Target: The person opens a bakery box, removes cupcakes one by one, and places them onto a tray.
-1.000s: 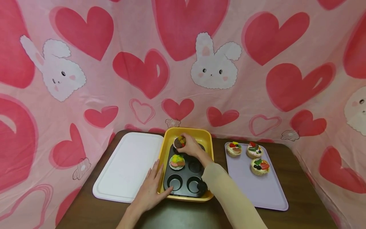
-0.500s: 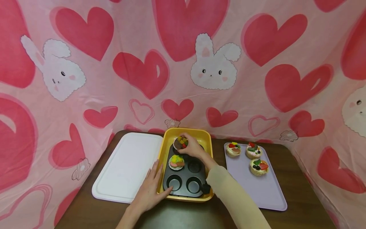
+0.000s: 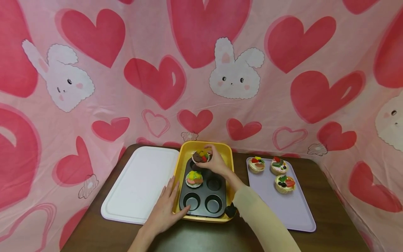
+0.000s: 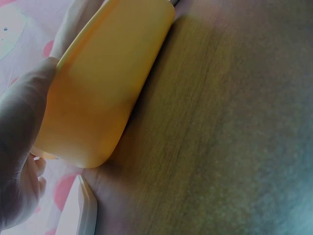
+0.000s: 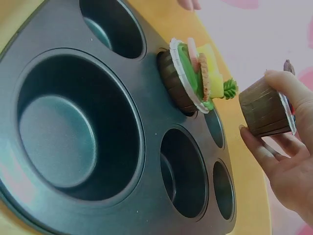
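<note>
My right hand point(image 3: 217, 163) pinches a cupcake point(image 5: 264, 108) topped with brown, yellow and red pieces. In the right wrist view its brown wrapper is clear of the black muffin tin point(image 3: 202, 206), which lies inside a yellow tray point(image 4: 107, 83). A second cupcake point(image 3: 194, 179), with green, yellow and pink toppings, sits in the middle-left cup. My left hand point(image 3: 164, 207) rests at the tray's front-left corner, fingers extended along the left side and thumb over the front rim. The tin's other visible cups hold nothing.
A white board point(image 3: 141, 183) lies left of the yellow tray. To the right, a lilac tray point(image 3: 277, 210) bears 3 fruit-topped cupcakes point(image 3: 284, 183) near its back. The pink cloth point(image 3: 195, 91) with hearts and rabbits hangs behind the dark wooden table point(image 3: 94, 234).
The right hand has raised the cupcake out of the back-left cup and shifted it slightly right. My left hand stays at the tray's corner.
</note>
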Available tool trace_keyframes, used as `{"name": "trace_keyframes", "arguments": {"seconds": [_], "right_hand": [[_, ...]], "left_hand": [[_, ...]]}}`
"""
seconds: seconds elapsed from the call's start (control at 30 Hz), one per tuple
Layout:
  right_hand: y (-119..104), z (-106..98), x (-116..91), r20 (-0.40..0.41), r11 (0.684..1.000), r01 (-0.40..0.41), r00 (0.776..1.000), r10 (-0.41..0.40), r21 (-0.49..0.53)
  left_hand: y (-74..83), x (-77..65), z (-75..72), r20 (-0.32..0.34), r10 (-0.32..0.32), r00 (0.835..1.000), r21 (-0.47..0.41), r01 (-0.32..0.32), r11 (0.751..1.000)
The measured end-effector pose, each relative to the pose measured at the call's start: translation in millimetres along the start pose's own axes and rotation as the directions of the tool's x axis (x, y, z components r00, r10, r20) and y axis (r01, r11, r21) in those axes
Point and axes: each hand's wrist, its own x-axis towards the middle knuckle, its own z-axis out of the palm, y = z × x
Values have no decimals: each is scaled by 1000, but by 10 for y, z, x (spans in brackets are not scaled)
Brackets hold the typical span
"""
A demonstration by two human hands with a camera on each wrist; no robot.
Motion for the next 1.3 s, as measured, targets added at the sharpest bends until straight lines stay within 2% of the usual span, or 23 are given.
{"name": "trace_keyframes", "arguments": {"seconds": [0.2,0.43,0.53,0.7,0.9,1.13,1.3], "right_hand": [[27,-69,-72,-25,999,34,999,-33,17],[56,-212,-163,-6,993,87,996,-87,85],[66,-280,-202,-10,990,70,998,-70,121],[98,-395,-274,-55,992,13,998,-6,122],[210,-567,-360,-87,993,18,996,-7,118],[354,-788,-482,-94,992,60,994,-50,109],[424,-914,-605,-114,993,37,993,-24,114]], "left_hand": [[-7,-7,-1,0,7,1000,-4,-7,1000],[-11,-2,4,2,10,1000,-5,-10,1000],[-8,-8,6,7,3,1000,-6,-3,1000],[-8,-15,8,7,1,1000,-3,-1,1000],[-10,-13,16,3,3,1000,8,-3,1000],[-13,-6,14,5,-1,1000,-1,1,1000],[-7,1,16,15,-6,1000,-13,7,1000]]}}
